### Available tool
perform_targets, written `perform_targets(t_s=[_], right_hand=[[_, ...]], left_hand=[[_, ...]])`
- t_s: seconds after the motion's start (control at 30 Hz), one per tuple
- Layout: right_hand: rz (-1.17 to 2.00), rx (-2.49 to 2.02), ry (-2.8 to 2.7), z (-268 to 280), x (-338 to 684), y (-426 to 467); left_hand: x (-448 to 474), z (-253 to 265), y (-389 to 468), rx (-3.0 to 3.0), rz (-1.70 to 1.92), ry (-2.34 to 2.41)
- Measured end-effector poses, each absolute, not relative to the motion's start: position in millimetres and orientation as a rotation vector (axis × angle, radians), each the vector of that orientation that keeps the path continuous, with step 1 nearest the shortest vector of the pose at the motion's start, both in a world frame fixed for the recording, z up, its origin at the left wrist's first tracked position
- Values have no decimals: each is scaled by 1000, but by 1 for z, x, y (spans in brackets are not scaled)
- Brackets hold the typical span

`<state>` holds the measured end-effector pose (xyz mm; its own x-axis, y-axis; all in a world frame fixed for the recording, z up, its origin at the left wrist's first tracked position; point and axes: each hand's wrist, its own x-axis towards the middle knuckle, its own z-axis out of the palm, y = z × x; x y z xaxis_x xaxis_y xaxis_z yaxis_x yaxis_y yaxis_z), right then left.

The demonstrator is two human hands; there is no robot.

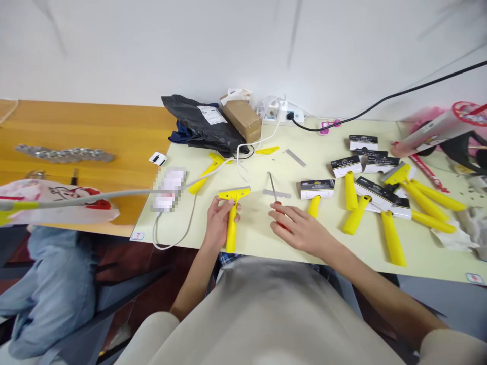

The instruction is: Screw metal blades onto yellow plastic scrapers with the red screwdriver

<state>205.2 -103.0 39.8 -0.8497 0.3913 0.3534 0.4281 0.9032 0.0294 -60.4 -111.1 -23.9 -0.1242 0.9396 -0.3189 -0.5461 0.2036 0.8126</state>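
Yellow scraper (232, 223): head view, in our left hand (217, 223), over the table (258, 238), near its front edge.
Long axis: fore-and-aft; wide head toward the wall (152, 61), handle toward us.
Left fingers: pinching the neck, thumb in front, other fingers mostly hidden behind.
Right hand (300, 229): fingers curled over the red-handled screwdriver (274, 194), thumb hidden.
Unclear: we cannot tell whether the scraper touches the table.

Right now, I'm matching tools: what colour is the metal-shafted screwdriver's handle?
The handle is red; head view.
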Motion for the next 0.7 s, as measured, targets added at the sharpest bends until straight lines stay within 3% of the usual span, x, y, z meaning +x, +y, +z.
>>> perform_targets(t_s=[0.3,0.57,0.7], right_hand=[[87,-960,-2687,-27,169,-152],[313,-922,-2688,-22,167,-153],[275,-1077,-2560,5,203,-119]], left_hand=[[-71,-24,-120,524,1338,1007],[-65,-24,-118,527,1353,970],[-63,-19,-116,503,1360,950]])
